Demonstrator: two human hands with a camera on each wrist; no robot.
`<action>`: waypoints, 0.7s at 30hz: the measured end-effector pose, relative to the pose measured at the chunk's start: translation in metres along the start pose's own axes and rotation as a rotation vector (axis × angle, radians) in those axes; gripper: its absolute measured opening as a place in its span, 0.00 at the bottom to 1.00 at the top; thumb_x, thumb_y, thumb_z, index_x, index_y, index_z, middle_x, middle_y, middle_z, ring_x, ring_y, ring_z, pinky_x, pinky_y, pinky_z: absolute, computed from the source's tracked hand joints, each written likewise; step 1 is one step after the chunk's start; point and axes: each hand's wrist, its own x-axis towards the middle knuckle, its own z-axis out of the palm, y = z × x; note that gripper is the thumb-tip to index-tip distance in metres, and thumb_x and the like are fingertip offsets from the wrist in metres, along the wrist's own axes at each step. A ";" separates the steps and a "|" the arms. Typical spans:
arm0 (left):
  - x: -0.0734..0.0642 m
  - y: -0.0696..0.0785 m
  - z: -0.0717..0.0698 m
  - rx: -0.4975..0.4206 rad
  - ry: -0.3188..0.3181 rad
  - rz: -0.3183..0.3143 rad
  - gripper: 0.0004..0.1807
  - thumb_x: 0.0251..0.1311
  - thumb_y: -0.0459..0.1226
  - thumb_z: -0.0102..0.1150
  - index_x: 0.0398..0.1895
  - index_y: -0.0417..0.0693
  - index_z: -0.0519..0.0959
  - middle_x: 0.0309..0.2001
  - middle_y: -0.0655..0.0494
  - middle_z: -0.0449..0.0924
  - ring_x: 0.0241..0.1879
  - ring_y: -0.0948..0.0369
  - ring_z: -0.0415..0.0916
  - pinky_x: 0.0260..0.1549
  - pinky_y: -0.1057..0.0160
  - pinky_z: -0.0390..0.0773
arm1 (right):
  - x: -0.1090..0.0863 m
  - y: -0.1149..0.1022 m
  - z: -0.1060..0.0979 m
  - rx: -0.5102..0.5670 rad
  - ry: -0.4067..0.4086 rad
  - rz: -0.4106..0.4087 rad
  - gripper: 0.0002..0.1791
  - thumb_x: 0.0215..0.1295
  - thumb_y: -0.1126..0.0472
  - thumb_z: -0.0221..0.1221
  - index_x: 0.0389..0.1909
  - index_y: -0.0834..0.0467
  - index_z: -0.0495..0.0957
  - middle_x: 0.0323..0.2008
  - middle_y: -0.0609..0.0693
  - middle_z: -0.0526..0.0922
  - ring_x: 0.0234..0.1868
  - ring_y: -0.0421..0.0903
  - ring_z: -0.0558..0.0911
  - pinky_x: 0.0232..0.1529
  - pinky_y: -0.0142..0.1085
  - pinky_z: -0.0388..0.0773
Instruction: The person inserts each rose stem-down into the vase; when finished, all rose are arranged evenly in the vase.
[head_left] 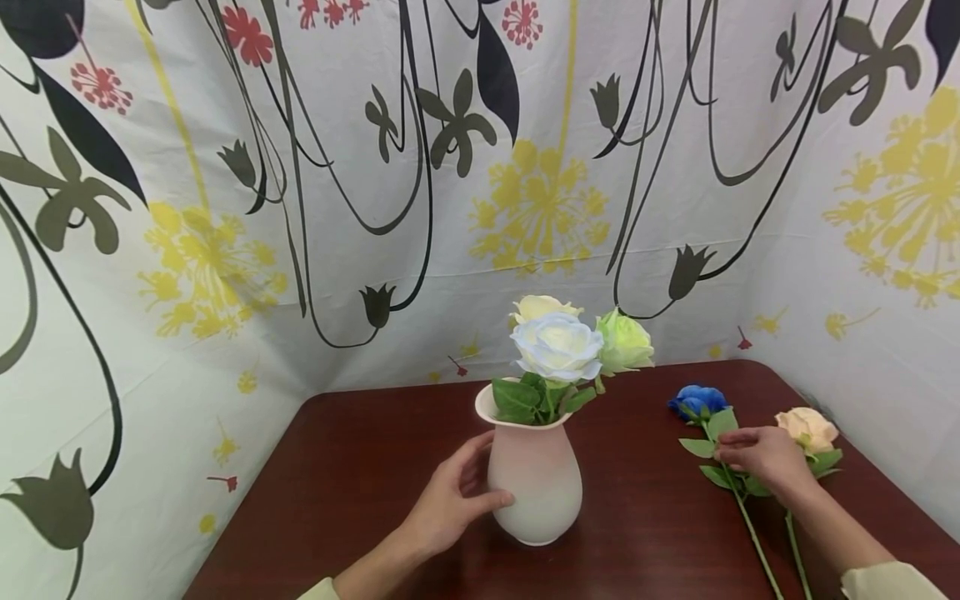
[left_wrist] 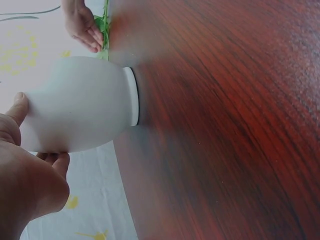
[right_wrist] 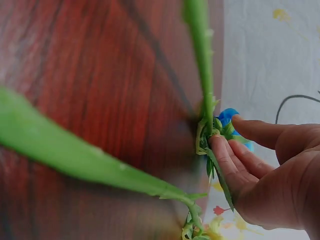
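Observation:
A white-and-pink vase (head_left: 536,483) with a flared rim stands upright on the table. In it are a pale blue rose (head_left: 557,347), a cream rose (head_left: 542,307) and a light green rose (head_left: 625,342). My left hand (head_left: 459,498) holds the vase's left side, thumb at the front and fingers curving behind; the left wrist view shows the vase (left_wrist: 90,105) from low down. On the right lies a blue rose (head_left: 699,402) with a long stem. My right hand (head_left: 768,458) is at its upper stem, and in the right wrist view the fingertips (right_wrist: 220,145) touch the greenery while the thumb stands apart.
A peach rose (head_left: 807,429) lies beside the blue one, partly behind my right hand and forearm. The dark red wooden table (head_left: 360,467) has rounded back corners. A white cloth (head_left: 337,250) with printed flowers hangs around its back and sides.

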 end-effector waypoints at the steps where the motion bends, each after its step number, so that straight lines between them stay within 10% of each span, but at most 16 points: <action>1: 0.000 0.000 0.000 0.001 0.001 -0.001 0.40 0.65 0.39 0.76 0.78 0.54 0.69 0.74 0.49 0.73 0.72 0.49 0.71 0.69 0.43 0.73 | 0.001 0.000 0.001 -0.021 0.002 -0.014 0.22 0.71 0.63 0.67 0.54 0.79 0.80 0.40 0.61 0.90 0.36 0.47 0.90 0.36 0.39 0.87; 21: 0.000 0.001 0.000 -0.008 -0.001 -0.008 0.40 0.65 0.39 0.76 0.78 0.54 0.68 0.74 0.49 0.72 0.73 0.48 0.71 0.69 0.40 0.71 | 0.011 0.001 0.008 -0.136 0.095 -0.021 0.12 0.61 0.62 0.75 0.33 0.68 0.86 0.30 0.51 0.87 0.27 0.44 0.84 0.27 0.39 0.82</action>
